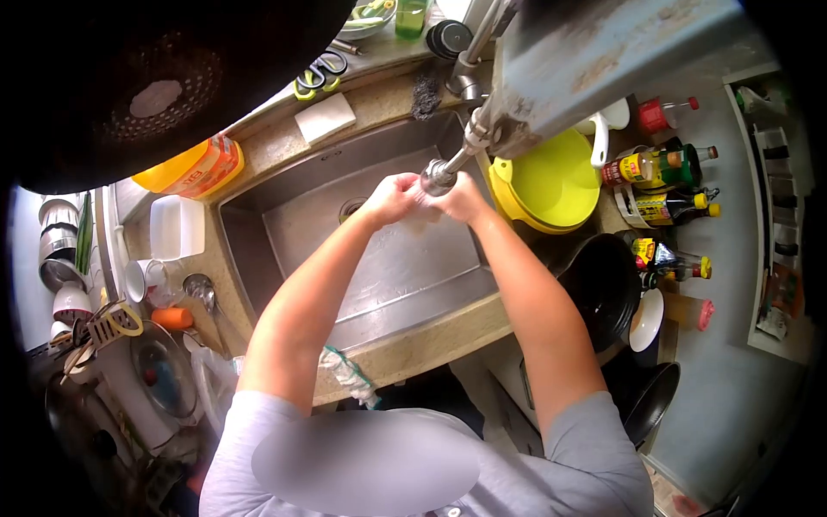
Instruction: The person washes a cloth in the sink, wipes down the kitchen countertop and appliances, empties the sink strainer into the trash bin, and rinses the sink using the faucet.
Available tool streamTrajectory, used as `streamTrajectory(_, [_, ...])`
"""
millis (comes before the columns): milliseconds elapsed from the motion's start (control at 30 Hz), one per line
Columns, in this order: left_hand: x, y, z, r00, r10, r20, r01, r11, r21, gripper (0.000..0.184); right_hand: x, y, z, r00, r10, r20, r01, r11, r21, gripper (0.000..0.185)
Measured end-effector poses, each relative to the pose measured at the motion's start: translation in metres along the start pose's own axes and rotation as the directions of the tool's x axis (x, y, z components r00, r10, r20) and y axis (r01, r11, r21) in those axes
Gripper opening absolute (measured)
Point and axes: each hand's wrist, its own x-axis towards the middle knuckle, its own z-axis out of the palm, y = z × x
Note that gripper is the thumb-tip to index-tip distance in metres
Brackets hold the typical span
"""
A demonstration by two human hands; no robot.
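Observation:
Both my hands meet under the faucet head (pixel 438 177), above the steel sink (pixel 388 293). My left hand (pixel 394 200) is closed, its fingers curled in toward the right one. My right hand (pixel 463 200) is closed too and sits just beside and below the faucet head. Between them is a small pale, blurred patch; whether it is running water or a held item I cannot make out. The faucet head hides part of the fingers. The drain (pixel 351 208) lies left of my left hand.
Yellow-green basins (pixel 551 185) stand right of the sink, with several sauce bottles (pixel 676 207) beyond. A black pot (pixel 603 284) sits near my right forearm. Behind the sink lie a white cloth (pixel 326 118) and scissors (pixel 320 73). A plastic container (pixel 177 226) stands left.

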Motion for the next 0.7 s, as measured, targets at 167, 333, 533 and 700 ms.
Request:
streamTrajectory(167, [-0.020, 0.006, -0.045, 0.995, 0.101, 0.020, -0.100, 0.907, 0.410, 0.027, -0.004, -0.011, -0.010, 0.987, 0.159, -0.004, -0.155, 0.968, 0.198, 0.021])
streamTrajectory(333, [-0.026, -0.009, -0.064, 0.965, 0.194, -0.174, -0.087, 0.870, 0.485, 0.025, 0.000, 0.028, -0.007, 0.952, 0.305, 0.010, -0.279, 0.855, 0.437, 0.016])
streamTrajectory(533, [-0.007, -0.015, -0.020, 0.932, 0.315, -0.180, -0.040, 0.582, 0.812, 0.025, -0.021, -0.007, 0.014, 0.856, 0.303, -0.419, -0.141, 0.916, 0.375, 0.020])
streamTrajectory(700, [0.031, -0.030, 0.022, 0.869, 0.203, -0.451, 0.041, 0.879, 0.474, 0.022, -0.061, -0.018, 0.030, 0.880, 0.013, -0.476, -0.007, 1.000, 0.016, 0.011])
